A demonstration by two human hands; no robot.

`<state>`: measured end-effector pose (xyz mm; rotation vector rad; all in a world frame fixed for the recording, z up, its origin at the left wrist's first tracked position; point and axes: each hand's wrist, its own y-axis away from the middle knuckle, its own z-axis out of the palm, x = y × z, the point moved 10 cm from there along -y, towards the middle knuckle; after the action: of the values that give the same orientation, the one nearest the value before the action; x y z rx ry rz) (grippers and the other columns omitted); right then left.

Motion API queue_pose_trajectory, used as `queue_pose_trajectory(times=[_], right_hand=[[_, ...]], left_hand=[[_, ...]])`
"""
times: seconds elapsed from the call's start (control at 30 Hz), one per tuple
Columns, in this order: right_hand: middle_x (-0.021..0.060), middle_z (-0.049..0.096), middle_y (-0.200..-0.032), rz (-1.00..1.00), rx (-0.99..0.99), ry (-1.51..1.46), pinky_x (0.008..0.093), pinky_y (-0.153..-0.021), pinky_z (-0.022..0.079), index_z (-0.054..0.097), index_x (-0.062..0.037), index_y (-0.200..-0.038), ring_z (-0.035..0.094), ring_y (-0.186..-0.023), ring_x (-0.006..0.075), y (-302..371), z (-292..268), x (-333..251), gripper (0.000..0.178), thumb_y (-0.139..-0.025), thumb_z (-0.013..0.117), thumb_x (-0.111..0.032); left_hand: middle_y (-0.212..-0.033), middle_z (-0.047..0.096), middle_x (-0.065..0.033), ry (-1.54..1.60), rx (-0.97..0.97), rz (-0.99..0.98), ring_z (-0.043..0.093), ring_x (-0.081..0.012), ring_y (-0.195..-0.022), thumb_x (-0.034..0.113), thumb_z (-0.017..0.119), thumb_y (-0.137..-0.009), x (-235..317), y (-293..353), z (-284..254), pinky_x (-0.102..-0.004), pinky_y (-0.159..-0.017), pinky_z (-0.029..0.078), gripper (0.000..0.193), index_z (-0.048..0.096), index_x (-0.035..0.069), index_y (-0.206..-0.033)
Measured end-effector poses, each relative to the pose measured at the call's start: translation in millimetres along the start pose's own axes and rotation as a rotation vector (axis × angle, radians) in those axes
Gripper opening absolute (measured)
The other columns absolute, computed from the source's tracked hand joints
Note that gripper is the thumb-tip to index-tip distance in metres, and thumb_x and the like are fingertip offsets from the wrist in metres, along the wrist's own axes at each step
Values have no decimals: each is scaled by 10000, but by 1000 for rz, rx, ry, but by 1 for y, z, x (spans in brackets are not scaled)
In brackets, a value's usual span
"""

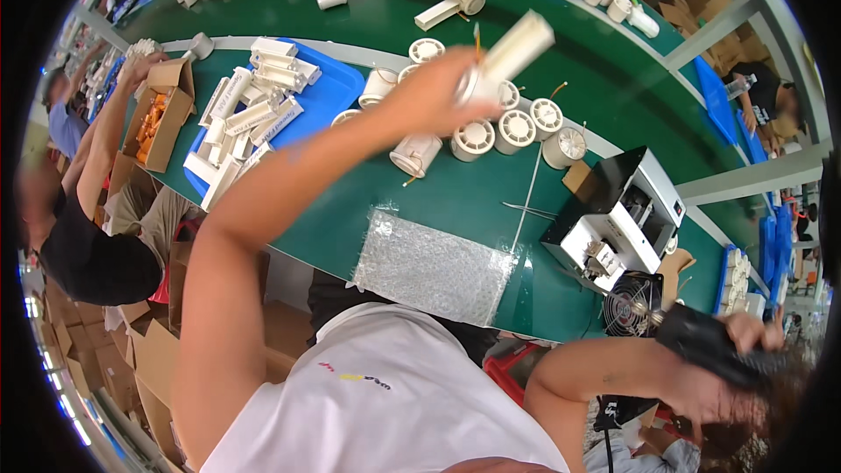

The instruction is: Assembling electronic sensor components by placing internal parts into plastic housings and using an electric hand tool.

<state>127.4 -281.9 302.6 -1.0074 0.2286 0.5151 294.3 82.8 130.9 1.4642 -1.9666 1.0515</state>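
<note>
My left hand reaches across the bench, closed round a white handheld fan body. Its handle points up and right and is blurred by motion. Below and around this hand stand several round white fan housings with slotted grilles, some with thin wires. One housing lies on its side. At the far right my right hand is bent round a black object, with fingers over its upper side; its exact kind I cannot make out. A sheet of bubble wrap lies flat in front of me.
At left, a blue tray holds several white handles, beside a carton of orange parts. To the right are a black-and-white machine, tweezers and a black cooling fan. A green belt runs behind; a co-worker sits left.
</note>
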Motion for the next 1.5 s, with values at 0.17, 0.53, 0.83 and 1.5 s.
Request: queue_pose_trajectory(times=[0.17, 0.53, 0.83, 1.5], right_hand=[[302, 581, -1106, -72, -16, 607, 348, -628, 515, 332, 113, -1296, 621, -713, 294, 31, 25, 56, 462, -1061, 422, -275], [228, 649, -1101, -580, -244, 567, 390, -757, 572, 534, 54, -1241, 661, -943, 336, 101, 134, 31, 380, -965, 582, -202], [154, 615, -1012, 218, -1003, 680, 422, -883, 495, 657, 1, -994, 563, -1026, 335, 297, 328, 336, 231, -772, 676, -57], [145, 622, -1146, 1126, -552, 11, 284, -735, 581, 386, -21, -1460, 691, -912, 201, 254, 66, 136, 621, -896, 638, 34]], left_hand=[[-1271, 598, -248, 8, 22, -270, 601, -341, -1157, 582, 680, -829, -93, -133, 5, -380, -988, 467, 822, 503, -41, -1335], [-1277, 595, -133, -440, -784, 304, 558, -333, -1199, 137, 805, -733, -122, -66, -11, -434, -1003, 458, 658, 542, 147, -1336], [-1090, 658, -154, 374, 220, 133, 653, -195, -1007, 317, 838, -791, -53, -33, -246, -322, -871, 536, 648, 488, -26, -1214], [-1097, 609, -98, -209, 460, 121, 618, -273, -956, 87, 790, -778, 51, 168, -71, -344, -810, 512, 311, 644, 64, -1051]])
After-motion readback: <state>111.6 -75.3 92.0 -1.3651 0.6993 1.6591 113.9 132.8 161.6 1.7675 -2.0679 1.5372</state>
